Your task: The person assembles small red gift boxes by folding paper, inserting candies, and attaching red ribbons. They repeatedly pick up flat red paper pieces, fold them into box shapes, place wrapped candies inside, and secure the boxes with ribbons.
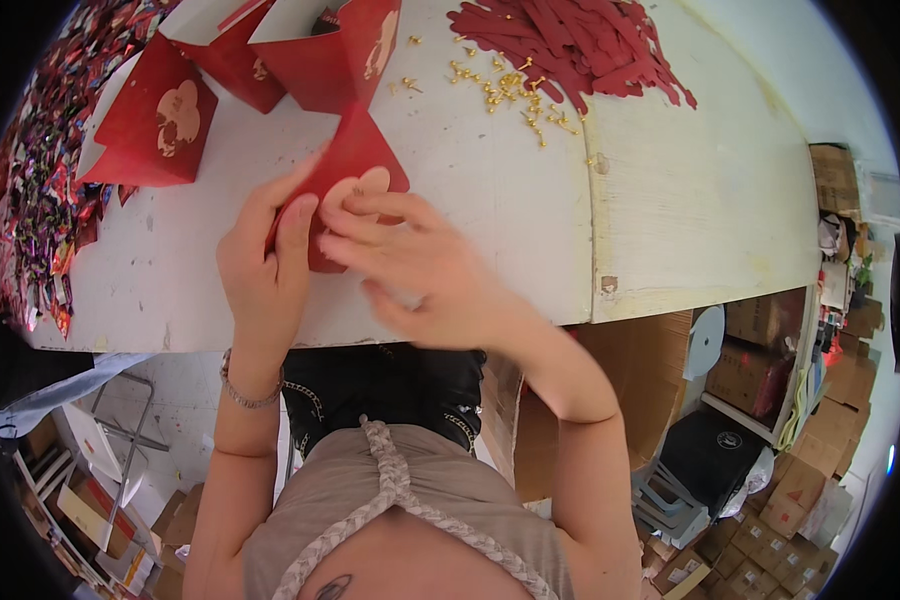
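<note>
My left hand [267,245] is closed on a folded red paper box [368,143], its thumb on the near side. A pale, rounded cut-out design [374,181] shows on the box's face. Over that face lies my right hand [425,255], slightly blurred, with fingers stretched and thumb apart; its fingertips appear to touch the box. Behind stand similar red boxes, one at the left [160,125] and another [325,65] just beyond the held one. Gold split-pin fasteners [510,88] are scattered beyond my right hand, beside a pile of dark red strips [585,45].
Shiny wrapped sweets [35,190] are heaped along the table's left side. A seam crosses the white table [700,190] at the right. Beneath it is an open cardboard carton [610,390]. Stacked cartons [770,540] and a folding chair [125,440] stand on the floor.
</note>
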`<state>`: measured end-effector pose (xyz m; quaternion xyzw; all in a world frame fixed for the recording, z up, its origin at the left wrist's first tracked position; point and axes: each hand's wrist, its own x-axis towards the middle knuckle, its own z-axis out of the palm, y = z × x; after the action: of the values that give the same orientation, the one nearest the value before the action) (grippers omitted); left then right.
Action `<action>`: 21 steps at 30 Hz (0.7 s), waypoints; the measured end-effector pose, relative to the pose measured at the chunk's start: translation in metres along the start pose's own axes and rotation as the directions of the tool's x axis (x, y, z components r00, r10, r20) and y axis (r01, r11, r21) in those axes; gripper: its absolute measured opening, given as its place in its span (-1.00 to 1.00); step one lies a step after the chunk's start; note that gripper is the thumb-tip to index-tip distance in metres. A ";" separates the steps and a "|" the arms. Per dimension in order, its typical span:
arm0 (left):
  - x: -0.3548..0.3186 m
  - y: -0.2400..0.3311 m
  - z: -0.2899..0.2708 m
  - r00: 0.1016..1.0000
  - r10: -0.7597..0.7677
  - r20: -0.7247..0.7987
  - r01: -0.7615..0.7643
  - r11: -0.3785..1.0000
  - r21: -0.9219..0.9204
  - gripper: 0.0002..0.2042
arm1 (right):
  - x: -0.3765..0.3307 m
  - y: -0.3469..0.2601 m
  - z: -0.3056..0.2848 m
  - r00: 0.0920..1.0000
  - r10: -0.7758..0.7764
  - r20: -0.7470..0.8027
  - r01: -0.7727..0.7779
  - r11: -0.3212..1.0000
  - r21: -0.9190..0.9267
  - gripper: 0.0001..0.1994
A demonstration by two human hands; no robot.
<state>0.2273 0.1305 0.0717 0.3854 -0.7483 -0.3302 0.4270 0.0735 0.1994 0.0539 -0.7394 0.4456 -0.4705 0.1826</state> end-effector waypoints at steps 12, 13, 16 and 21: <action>0.017 -0.020 -0.010 0.989 0.062 0.131 -0.040 0.986 -0.162 -0.87 | -0.010 0.183 -0.260 0.928 0.328 -0.174 -0.238 0.164 -0.957 -0.78; 0.017 -0.020 -0.012 0.991 0.065 0.113 -0.045 0.984 -0.170 -0.87 | -0.004 0.174 -0.261 0.914 0.365 -0.177 -0.248 0.156 -0.956 -0.81; 0.020 -0.016 -0.005 0.992 0.126 0.015 -0.120 0.969 -0.215 -0.87 | 0.002 0.162 -0.272 0.796 0.500 -0.342 -0.493 0.207 -0.845 -0.80; 0.018 -0.021 -0.006 0.994 0.105 -0.017 -0.106 0.969 -0.225 -0.88 | 0.007 0.111 -0.267 0.601 0.483 -0.637 -0.792 0.253 -0.556 -0.75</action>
<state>0.2329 0.1037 0.0637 0.2952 -0.7244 -0.3887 0.4869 -0.2091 0.1738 0.1123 -0.3894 0.8928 -0.2139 -0.0745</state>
